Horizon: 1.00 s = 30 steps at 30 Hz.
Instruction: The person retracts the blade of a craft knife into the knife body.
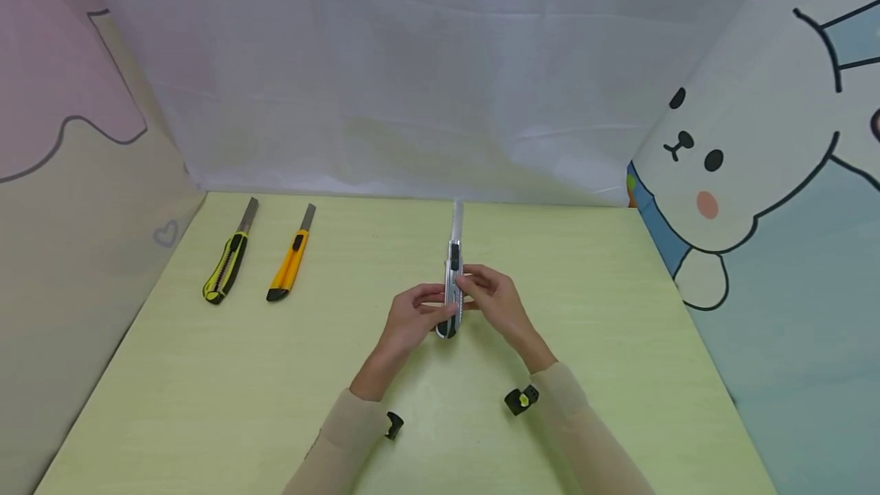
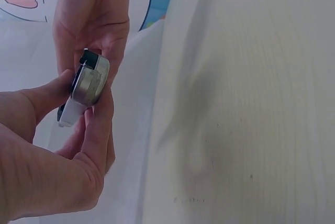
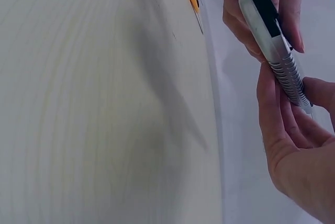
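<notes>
In the head view a silver snap-off utility knife (image 1: 455,270) with a black slider points away from me, its long blade (image 1: 457,220) out. My left hand (image 1: 410,317) pinches the lower end of its handle between thumb and fingers. Higher up on the opposite side, my right hand (image 1: 500,302) grips the handle, the thumb on top near the slider. The left wrist view shows the handle's butt end (image 2: 91,85) between both hands. Ridges along the handle's side (image 3: 288,75) appear in the right wrist view. A shadow on the table shows the knife is raised.
On the table's left lie a green-and-black utility knife (image 1: 227,266) and a yellow utility knife (image 1: 291,262), blades extended and pointing away. The pale table (image 1: 172,396) meets a white cloth (image 1: 412,98) at its back edge. Printed cloths hang at both sides.
</notes>
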Tool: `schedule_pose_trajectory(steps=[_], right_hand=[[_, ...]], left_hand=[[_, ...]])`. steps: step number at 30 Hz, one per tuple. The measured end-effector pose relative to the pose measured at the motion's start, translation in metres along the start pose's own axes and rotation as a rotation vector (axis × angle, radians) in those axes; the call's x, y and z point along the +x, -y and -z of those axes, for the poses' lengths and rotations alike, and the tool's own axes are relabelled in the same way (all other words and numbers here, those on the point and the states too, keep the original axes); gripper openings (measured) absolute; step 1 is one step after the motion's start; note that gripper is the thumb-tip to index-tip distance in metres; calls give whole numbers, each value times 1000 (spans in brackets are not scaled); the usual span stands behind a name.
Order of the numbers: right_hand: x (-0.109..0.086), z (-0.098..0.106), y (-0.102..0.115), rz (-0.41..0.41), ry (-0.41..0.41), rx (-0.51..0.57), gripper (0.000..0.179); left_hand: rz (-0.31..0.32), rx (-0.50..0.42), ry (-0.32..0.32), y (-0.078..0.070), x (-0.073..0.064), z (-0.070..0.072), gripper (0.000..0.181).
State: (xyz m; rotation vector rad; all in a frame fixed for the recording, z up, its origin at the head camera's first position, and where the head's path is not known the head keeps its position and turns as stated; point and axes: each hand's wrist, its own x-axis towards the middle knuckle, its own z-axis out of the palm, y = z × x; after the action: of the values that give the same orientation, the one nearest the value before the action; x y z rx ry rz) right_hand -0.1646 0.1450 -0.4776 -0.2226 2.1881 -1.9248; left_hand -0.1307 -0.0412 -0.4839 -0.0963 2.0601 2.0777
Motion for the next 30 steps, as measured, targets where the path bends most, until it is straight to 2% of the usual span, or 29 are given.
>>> schedule_pose_trajectory(steps=[9, 21, 30], right_hand=[[0, 0, 0, 31, -14, -8, 36], [-3, -1, 1, 13, -32, -25, 37], [-3, -2, 0, -11, -49, -36, 37]], left_hand=[[30, -26, 24, -1, 0, 2, 37], [46, -58, 36, 3, 0, 2, 34], [33, -58, 41, 4, -1, 1, 33]])
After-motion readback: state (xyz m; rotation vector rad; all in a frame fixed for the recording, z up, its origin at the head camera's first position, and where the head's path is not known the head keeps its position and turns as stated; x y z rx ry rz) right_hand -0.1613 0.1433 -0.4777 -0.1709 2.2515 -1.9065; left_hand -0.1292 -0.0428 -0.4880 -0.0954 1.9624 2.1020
